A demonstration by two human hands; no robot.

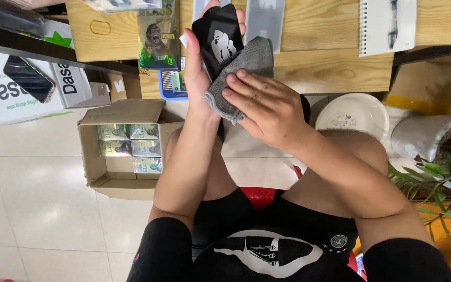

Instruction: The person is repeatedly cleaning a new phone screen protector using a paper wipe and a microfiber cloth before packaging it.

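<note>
A pale tiled floor (37,209) was seen below the seated person, and a light wooden tabletop (330,36) was stretched across the top of the view. On the floor at the left an open cardboard box (116,180) had been set, with small green retail packets (130,148) stacked in rows inside it, kept within easy reach of the seat. To its upper left a white printed carton (6,99) was lying, a dark phone (28,78) resting on top of it. At the right a round white lid (352,114) and a white plant pot (424,134) with green leaves (444,188) were placed on the floor. Near the right end of the tabletop a spiral notebook (387,26) was laid, and by its front edge a dark green product package (157,36) was propped. The black phone-shaped panel (218,39) was held above the knees, just before the tabletop's front edge, tilted towards the face so that its glossy side could be reached. It was cradled by the left hand (197,68), fingers curled round its far edge, palm behind it for support. A grey microfibre cloth (244,73) was pressed against the panel's lower half by the right hand (267,107), whose fingers were laid flat over the cloth rather than closed round it, apparently for wiping.
</note>
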